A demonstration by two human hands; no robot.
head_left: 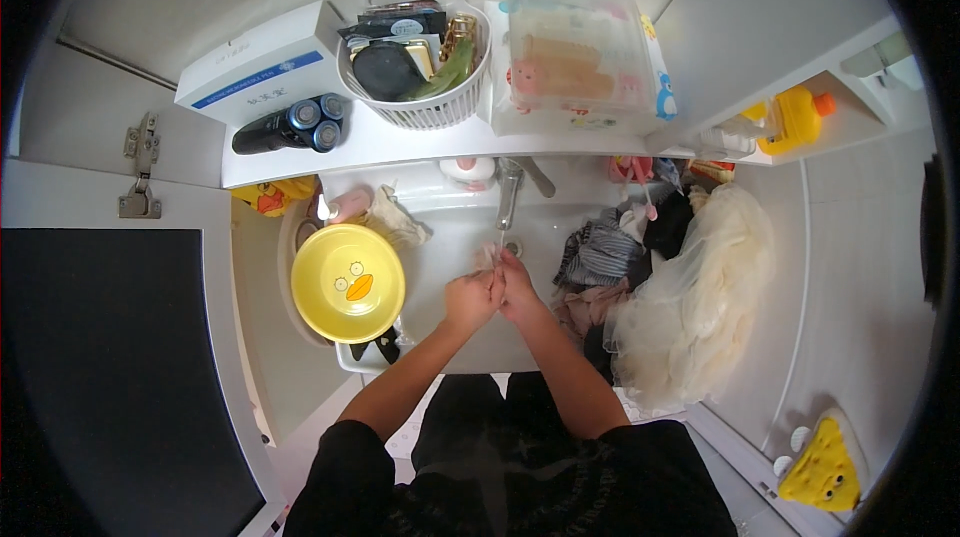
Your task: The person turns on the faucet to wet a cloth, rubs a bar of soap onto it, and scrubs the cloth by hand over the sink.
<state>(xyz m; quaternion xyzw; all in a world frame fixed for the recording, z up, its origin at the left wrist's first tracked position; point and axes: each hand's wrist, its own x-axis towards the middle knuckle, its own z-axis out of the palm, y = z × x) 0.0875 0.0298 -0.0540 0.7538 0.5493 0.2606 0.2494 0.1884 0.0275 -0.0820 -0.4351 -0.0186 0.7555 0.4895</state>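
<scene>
Both hands meet over the white sink basin (pixel 455 202), just below the metal faucet (pixel 508 199). My left hand (pixel 470 300) is closed, its knuckles up, pressed against the other hand. Beside it my right hand (pixel 517 282) has its fingers curled inward around the same spot. A small pale pinkish patch (pixel 487 257) shows blurred at the fingertips. Whether it is a thin wet cloth or moving fingers, I cannot tell. What looks like a thin stream of water falls from the spout to the hands.
A yellow bowl (pixel 349 284) with a duck face stands left of the basin, by a cream cloth (pixel 396 219). Clothes (pixel 605 249) and cream tulle (pixel 690 297) are heaped at right. Above, a shelf (pixel 430 143) carries a shaver (pixel 290 127), white basket (pixel 420 112) and clear box (pixel 580 57).
</scene>
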